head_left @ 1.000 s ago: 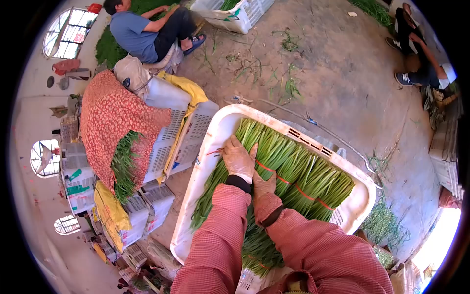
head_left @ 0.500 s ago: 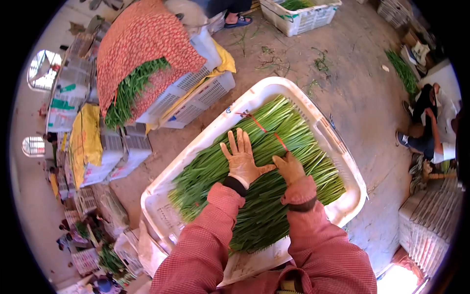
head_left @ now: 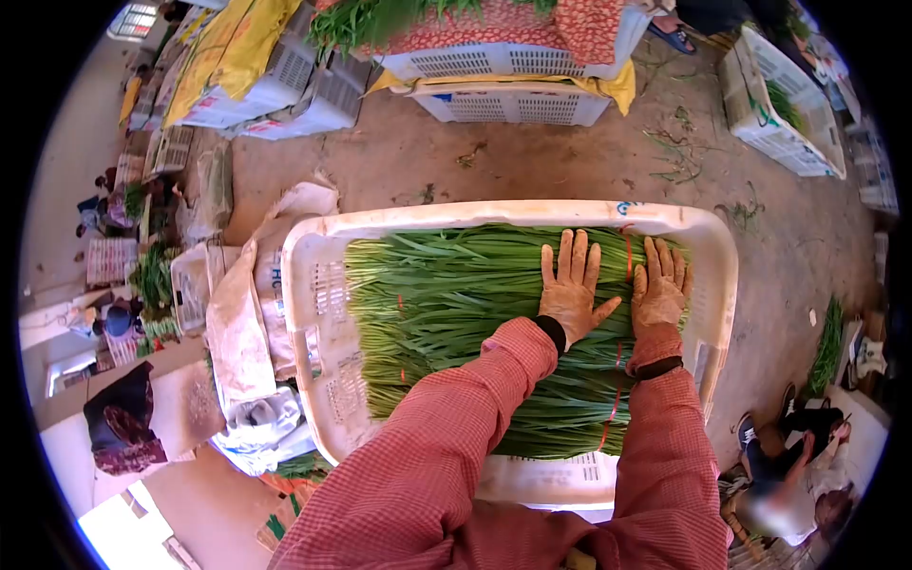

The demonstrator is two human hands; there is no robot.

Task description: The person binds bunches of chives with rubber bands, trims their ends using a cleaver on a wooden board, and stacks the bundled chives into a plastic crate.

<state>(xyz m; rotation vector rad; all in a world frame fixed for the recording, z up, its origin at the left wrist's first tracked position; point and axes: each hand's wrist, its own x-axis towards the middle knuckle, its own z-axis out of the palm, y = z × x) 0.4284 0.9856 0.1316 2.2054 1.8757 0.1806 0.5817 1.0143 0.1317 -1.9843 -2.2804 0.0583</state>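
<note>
Bundles of long green garlic chives (head_left: 456,294) lie side by side in a white plastic crate (head_left: 475,216), tied with thin red bands. My left hand (head_left: 572,293), in a thin stained glove, lies flat with fingers spread on the leaves of the far bundle. Just to its right, my right hand (head_left: 661,293), gloved too, rests palm down with its fingers stretched out over that bundle's end. A red band (head_left: 628,255) runs between the two hands. Neither hand is wrapped round anything.
Stacked crates (head_left: 513,103) under a red patterned cloth (head_left: 446,33) stand beyond. A white crate with greens (head_left: 784,104) is at the far right. A seated person (head_left: 788,456) is at lower right. Sacks (head_left: 242,328) lie left of my crate.
My view has turned, so the crate now lies straight across in front of me. My right hand has gone from bent fingers by the red band to lying flat; my left stays spread.
</note>
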